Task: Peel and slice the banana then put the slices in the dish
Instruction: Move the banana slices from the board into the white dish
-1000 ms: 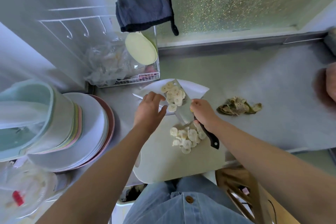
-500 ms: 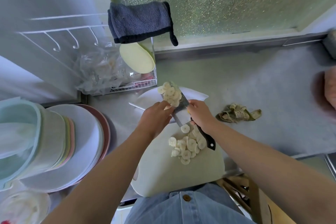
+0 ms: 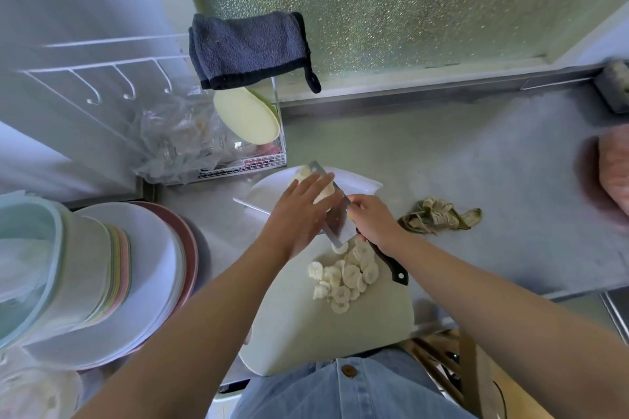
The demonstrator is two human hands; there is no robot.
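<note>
"Where is the banana?"

"In two lots. The slices on the blade (image 3: 327, 193) sit on the flat of the knife (image 3: 336, 222), which I hold tilted above the white dish (image 3: 265, 197), just beyond the far edge of the cutting board (image 3: 306, 333). The pile of slices (image 3: 347, 277) lies on the board, nearer to me than the blade's heel."

"And your hands?"

"My right hand (image 3: 372, 224) is curled round the knife's black handle. My left hand (image 3: 299, 214) has its fingers straight and close together, laid flat against the slices on the blade, over the dish."

"Are any slices in the dish itself?"

"I cannot tell. My left hand and the blade cover that part of it."

"The peel?"

"The peel (image 3: 439, 216) lies crumpled on the steel counter (image 3: 476, 163), to the right of my right hand, apart from both board and dish."
</note>
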